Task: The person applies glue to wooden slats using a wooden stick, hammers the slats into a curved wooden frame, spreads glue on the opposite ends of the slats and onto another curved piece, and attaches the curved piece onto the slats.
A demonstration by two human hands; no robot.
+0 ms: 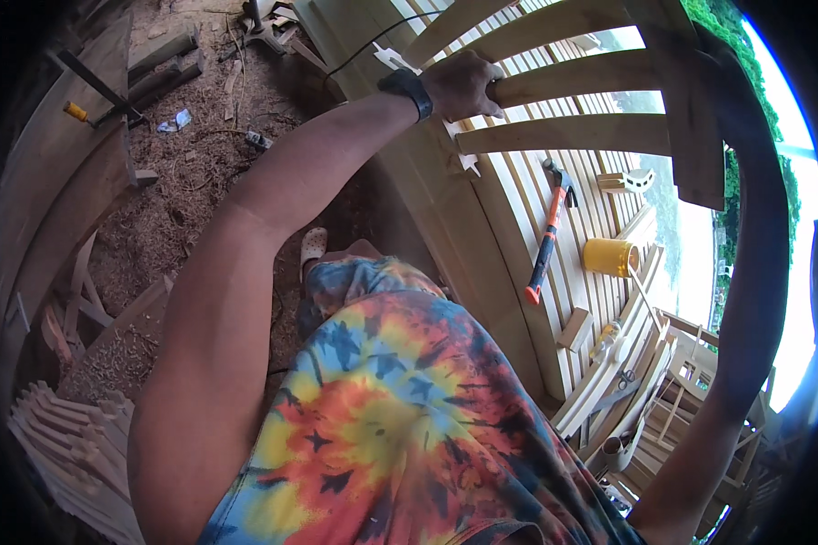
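A slatted wooden frame (573,77), with several curved slats joined to a wide crosspiece (691,118), stands over the slatted work surface. My left hand (466,86), with a dark band at its wrist, has its fingers curled around the end of one slat. At the far side of the crosspiece, my right hand (720,65) grips its edge; shadow and the wood partly hide its fingers. Pale jagged pieces (469,162) show by the lower slat ends. Nearer to me, a hammer (552,232) with an orange and black handle lies on the slats.
A yellow cup (611,257), a small wooden block (575,329), scissors (623,380) and long wood strips lie along the right. A clamp (95,100) is on timber at the left. Wood shavings (195,173) cover the floor. A dark cable (373,41) runs behind my left hand.
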